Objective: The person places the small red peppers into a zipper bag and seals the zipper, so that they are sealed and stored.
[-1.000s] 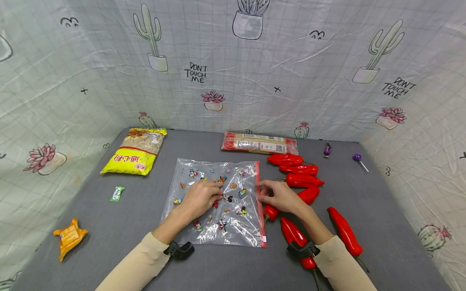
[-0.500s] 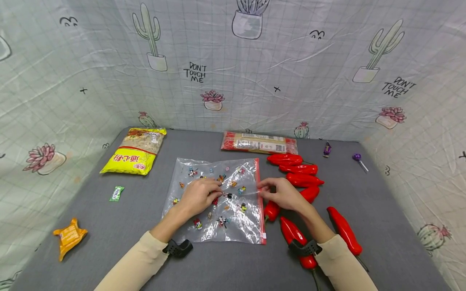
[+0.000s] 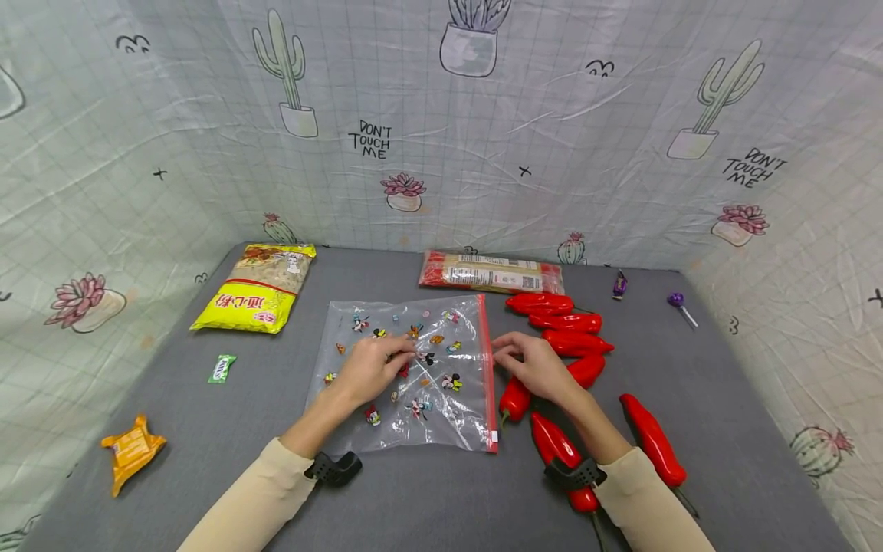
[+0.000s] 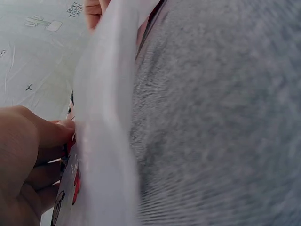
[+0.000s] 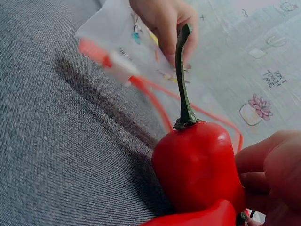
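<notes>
A clear zip bag with cartoon prints and a red zip edge lies in the middle of the head view. My left hand pinches its upper layer near the centre; the left wrist view shows thumb and fingers on the printed film. Just right of the zip edge is my right hand, its fingers loosely bent and the fingertips right at the edge, with the red strip showing unbroken beside them. In the right wrist view the two red zip lines stand apart, and a red pepper hides part of the right hand.
Several red peppers lie around and under the right forearm. A packet of noodles and a yellow food bag lie at the back. Small sweets include a green one, an orange packet, a purple one and a lollipop.
The bag has shifted slightly left and away from me, its near edge pulling back. My left hand has moved a little left with it; the right fingertips no longer overlap the red strip.
</notes>
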A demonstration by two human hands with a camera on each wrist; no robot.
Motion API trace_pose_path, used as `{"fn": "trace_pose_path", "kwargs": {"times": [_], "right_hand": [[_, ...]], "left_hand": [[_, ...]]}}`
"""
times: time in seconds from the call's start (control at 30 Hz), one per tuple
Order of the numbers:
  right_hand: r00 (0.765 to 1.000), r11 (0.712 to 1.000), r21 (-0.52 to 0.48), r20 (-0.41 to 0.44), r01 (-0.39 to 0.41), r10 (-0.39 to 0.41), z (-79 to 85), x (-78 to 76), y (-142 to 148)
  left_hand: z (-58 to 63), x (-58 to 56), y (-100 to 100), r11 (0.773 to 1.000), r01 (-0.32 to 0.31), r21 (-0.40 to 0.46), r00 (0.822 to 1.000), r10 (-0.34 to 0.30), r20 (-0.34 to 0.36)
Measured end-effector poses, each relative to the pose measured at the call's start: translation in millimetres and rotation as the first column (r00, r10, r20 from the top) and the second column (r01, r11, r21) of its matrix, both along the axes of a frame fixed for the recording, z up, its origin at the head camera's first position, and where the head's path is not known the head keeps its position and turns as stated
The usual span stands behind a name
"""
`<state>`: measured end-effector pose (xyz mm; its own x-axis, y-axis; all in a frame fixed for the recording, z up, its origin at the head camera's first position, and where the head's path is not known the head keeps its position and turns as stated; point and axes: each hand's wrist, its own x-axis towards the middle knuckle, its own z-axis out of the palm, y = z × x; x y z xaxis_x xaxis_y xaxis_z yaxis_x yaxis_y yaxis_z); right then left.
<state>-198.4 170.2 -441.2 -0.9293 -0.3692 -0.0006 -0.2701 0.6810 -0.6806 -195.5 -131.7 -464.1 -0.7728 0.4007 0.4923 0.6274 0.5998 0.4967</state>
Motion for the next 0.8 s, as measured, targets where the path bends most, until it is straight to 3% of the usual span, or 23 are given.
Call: {"fn": "trace_pose_path", "kwargs": {"times": [0.27, 0.5, 0.8], "right_hand": [[0.973, 0.974, 0.102, -0.094, -0.201, 0.210, -2.8, 0.6, 2], [0.964, 0.962, 0.206, -0.160, -0.177, 0.211, -2.6, 2.4, 2], [0.951, 0.954, 0.238, -0.204, -0.180, 0.231, -1.6, 4.4, 1]], "left_hand": [[8.8, 1.2, -4, 0.999, 0.015, -0.030, 0.999, -0.014, 0.035], [17.5, 0.2, -9, 0.999, 0.015, -0.043, 0.997, -0.012, 0.075], [39.5, 2.7, -21, 1.000, -0.011, 0.013, 0.996, 0.010, 0.085]]}}
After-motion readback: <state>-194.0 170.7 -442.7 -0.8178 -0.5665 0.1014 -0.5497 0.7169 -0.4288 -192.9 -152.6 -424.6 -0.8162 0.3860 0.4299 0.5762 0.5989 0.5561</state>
